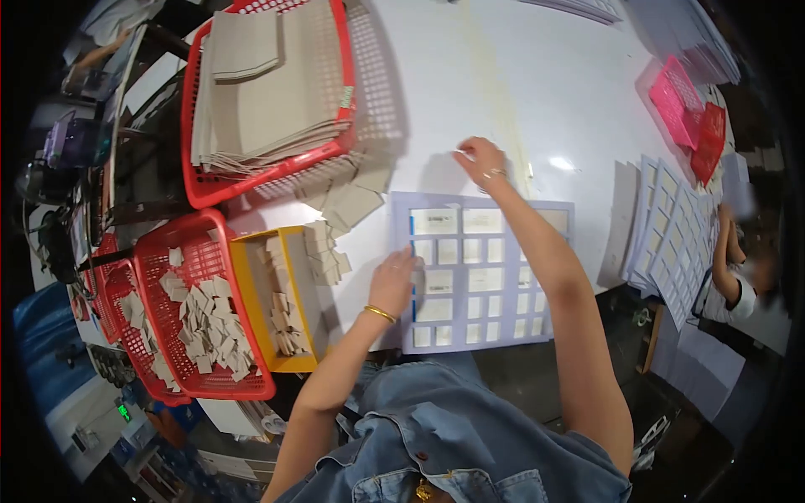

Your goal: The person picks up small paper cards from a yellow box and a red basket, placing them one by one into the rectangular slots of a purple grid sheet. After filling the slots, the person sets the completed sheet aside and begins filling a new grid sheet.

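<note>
A lavender sheet [427,340] with rows of rectangular windows, pale pieces showing in them, lies on the table in front of me. My left hand [394,281] rests at its left edge, fingers stretched out and touching the border beside a thin blue strip. Beyond the far edge of the sheet, my right hand [484,163] is over the white table with fingers bent and the tips close together. Whatever it may hold is too small to make out. Loose grey cardboard pieces [350,205] lie to the left of the sheet.
A red basket [347,50] holds large cardboard sheets at the far left. Nearer are a yellow box [309,293] and a red basket [149,323] of small card pieces. On the right lie several windowed sheets [662,222], a pink basket [675,101] and another person's arm [723,251].
</note>
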`<act>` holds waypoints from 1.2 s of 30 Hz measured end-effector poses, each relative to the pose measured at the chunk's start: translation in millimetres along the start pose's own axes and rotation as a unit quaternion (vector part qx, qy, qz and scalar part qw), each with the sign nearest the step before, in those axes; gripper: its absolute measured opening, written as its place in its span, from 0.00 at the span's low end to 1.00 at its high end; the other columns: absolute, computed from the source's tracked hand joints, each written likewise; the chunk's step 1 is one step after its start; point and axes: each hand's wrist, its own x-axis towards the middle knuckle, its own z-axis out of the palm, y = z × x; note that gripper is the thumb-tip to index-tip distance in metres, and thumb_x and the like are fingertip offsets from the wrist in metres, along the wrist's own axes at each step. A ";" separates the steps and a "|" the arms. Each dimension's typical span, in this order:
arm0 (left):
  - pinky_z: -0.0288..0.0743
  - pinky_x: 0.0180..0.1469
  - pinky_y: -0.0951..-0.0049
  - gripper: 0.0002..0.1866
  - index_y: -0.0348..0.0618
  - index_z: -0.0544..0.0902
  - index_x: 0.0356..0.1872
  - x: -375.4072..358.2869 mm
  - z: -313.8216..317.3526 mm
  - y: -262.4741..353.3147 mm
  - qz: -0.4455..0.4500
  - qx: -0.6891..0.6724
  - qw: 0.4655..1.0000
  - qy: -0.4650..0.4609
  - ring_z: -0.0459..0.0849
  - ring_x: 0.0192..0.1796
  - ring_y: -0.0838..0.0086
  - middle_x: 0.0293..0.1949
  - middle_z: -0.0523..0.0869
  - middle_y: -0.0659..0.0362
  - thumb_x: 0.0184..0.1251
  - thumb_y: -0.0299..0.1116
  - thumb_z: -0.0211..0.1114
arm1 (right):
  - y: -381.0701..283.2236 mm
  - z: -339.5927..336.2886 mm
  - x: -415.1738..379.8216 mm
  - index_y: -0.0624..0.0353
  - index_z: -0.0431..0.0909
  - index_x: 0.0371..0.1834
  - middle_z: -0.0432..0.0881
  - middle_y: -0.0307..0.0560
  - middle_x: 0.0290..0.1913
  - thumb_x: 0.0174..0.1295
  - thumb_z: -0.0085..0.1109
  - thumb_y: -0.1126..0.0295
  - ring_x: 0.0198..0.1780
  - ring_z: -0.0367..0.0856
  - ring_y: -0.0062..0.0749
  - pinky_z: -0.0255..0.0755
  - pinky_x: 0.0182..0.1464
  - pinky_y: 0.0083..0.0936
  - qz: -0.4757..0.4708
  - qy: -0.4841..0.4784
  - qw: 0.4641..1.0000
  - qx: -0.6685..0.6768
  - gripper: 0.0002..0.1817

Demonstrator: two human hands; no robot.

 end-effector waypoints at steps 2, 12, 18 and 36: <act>0.66 0.65 0.57 0.30 0.43 0.74 0.58 0.4 8.0 -7.3 0.013 0.020 1.000 -0.002 0.68 0.67 0.52 0.70 0.67 0.51 0.48 0.25 0.67 | -61.2 39.0 41.2 0.44 0.84 0.43 0.83 0.39 0.47 0.55 0.65 0.47 0.55 0.79 0.35 0.69 0.56 0.38 0.064 -0.049 0.997 0.008 0.18; 0.64 0.67 0.58 0.20 0.43 0.74 0.58 -4.6 11.6 -15.1 0.011 0.009 1.000 -0.009 0.66 0.69 0.58 0.72 0.64 0.56 0.63 0.27 0.51 | -186.0 103.7 92.2 0.46 0.83 0.48 0.79 0.42 0.54 0.56 0.61 0.51 0.56 0.76 0.37 0.63 0.57 0.34 0.175 -0.047 0.977 -0.112 0.19; 0.66 0.65 0.59 0.21 0.45 0.75 0.58 -6.5 10.4 -14.1 0.023 0.036 0.999 0.014 0.69 0.68 0.61 0.71 0.66 0.57 0.63 0.27 0.52 | -109.6 187.1 127.1 0.52 0.77 0.42 0.86 0.42 0.43 0.59 0.60 0.51 0.44 0.84 0.40 0.70 0.47 0.38 0.040 0.142 0.973 0.176 0.17; 0.61 0.18 0.86 0.10 0.40 0.76 0.46 40.1 -40.1 24.1 -0.159 -0.634 0.754 0.070 0.72 0.21 0.88 0.25 0.78 0.65 0.76 0.36 0.54 | -51.4 21.5 -182.0 0.57 0.72 0.38 0.81 0.36 0.31 0.66 0.60 0.71 0.33 0.77 0.14 0.70 0.35 0.15 0.116 -0.096 0.807 0.570 0.06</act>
